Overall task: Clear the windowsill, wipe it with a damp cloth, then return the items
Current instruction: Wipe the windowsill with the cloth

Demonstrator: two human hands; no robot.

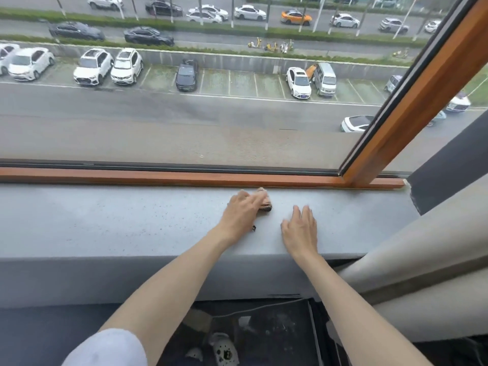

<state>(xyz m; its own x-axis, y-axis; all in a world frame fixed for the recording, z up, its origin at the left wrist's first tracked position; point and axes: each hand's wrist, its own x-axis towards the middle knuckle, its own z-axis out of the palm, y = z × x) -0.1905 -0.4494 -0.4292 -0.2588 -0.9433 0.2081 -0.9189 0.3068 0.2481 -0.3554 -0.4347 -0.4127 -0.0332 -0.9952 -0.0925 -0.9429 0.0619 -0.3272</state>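
Note:
The grey speckled windowsill (118, 220) runs across the view below the glass. My left hand (241, 210) lies on a small pinkish cloth (264, 200) with a dark edge, pressing it flat onto the sill close to the wooden frame. Most of the cloth is hidden under my fingers. My right hand (299, 231) rests flat on the bare sill just to the right of the cloth, fingers straight and holding nothing. No other items stand on the sill.
An orange-brown wooden window frame (184, 178) borders the sill at the back, with a slanted post (412, 107) on the right. A grey curtain (422, 254) hangs at the right. Dark clutter (250, 336) lies on the floor below the sill.

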